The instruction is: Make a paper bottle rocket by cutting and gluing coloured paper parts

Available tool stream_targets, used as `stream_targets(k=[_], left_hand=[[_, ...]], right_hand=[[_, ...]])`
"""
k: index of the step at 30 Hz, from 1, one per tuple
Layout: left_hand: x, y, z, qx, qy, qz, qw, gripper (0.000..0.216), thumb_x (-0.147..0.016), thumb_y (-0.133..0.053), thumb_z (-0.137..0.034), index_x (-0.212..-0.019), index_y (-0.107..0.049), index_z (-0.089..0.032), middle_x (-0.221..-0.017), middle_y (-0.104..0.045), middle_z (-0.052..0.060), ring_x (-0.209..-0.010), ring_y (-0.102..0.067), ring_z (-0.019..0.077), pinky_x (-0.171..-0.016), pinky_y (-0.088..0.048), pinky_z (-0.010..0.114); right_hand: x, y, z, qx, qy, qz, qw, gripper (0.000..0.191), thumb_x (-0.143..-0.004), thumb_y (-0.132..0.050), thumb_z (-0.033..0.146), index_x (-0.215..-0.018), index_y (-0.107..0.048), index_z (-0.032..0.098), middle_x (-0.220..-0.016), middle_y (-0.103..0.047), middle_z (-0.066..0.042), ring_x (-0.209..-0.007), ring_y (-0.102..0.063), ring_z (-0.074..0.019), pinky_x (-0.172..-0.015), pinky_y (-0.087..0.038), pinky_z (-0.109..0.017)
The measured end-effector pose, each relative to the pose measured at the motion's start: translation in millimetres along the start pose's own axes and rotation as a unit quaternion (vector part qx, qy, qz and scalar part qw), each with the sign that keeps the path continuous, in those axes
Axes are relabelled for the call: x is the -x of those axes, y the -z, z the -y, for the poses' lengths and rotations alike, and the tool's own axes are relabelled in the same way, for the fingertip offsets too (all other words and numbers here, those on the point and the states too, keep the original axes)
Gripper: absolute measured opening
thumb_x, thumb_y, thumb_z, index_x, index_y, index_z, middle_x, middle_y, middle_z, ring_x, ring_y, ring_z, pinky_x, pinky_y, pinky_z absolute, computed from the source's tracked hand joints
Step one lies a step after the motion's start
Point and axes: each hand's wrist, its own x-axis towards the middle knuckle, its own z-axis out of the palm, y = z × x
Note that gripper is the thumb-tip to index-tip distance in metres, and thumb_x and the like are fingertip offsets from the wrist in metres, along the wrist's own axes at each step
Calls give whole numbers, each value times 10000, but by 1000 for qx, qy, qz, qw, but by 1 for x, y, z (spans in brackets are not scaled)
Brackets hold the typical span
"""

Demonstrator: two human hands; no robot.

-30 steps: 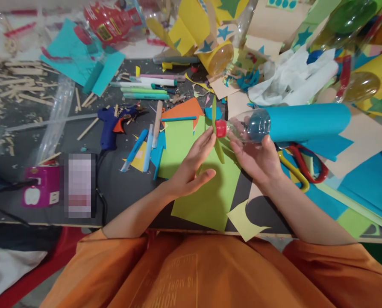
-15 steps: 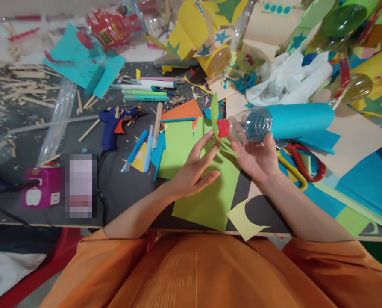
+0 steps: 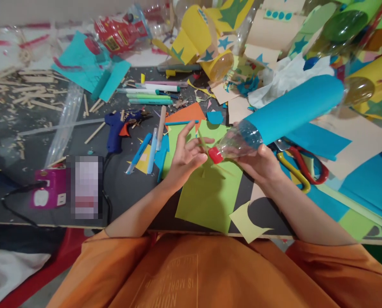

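A clear plastic bottle point(image 3: 239, 139) with a red cap and a blue paper sleeve point(image 3: 300, 107) lies tilted in my right hand point(image 3: 263, 164), which grips it from below near the shoulder. Its capped end points down to the left. Beside the cap, my left hand point(image 3: 187, 160) is open, fingers spread. A thin strip of green paper point(image 3: 204, 141), seen edge-on, stands between those fingers and the cap; whether the fingers touch it I cannot tell. Under both hands lies a sheet of light green paper point(image 3: 210, 196).
Red-and-yellow-handled scissors point(image 3: 301, 169) lie right of my right hand. To the left are a blue glue gun point(image 3: 116, 128), several markers point(image 3: 152, 96) and wooden sticks point(image 3: 33, 92). Decorated yellow paper pieces point(image 3: 191, 30) and a red bottle point(image 3: 119, 32) stand at the back.
The bottle has tilted, its cap end coming down toward me and its sleeved end rising. My left fingers have lifted and spread. The green paper at the cap now shows edge-on.
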Motion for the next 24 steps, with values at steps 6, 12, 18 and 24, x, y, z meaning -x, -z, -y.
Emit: stream_targets(k=[6,12,18,24], left_hand=[[0,-2,-7,23,-6,37,999,558,-851,-756,-339,-1319,-458,-278,-1008,-705,33,-910,-691,157,-804,-554,287],[-2,-5,-6,-178,-175,86,964,547,-872,-729,-283,-1338,-443,-276,-1026,-684,40,-953,-695,169,-843,-553,307],[0,-7,-9,-414,-277,79,863,227,-917,-622,-257,-1114,-510,-257,-1024,-646,60,-925,-674,185,-760,-573,319],[0,-8,-9,-405,-277,100,866,164,-935,-596,-294,-1028,-471,-242,-908,-686,33,-799,-663,174,-717,-545,309]], right_hand=[[1,1,-3,37,39,-17,998,592,-641,-778,688,-1055,-681,276,-1000,-781,-51,-826,-769,-284,-796,-646,-478],[1,3,-6,92,46,-35,994,670,-666,-714,753,-1136,-616,286,-947,-776,-65,-930,-762,-313,-790,-644,-480],[2,7,-9,148,48,-48,987,687,-713,-674,752,-1225,-520,321,-1072,-762,-56,-913,-771,-288,-719,-643,-398],[2,8,-13,152,62,-38,986,625,-738,-694,701,-1193,-485,325,-1108,-748,-57,-932,-768,-300,-740,-643,-431]])
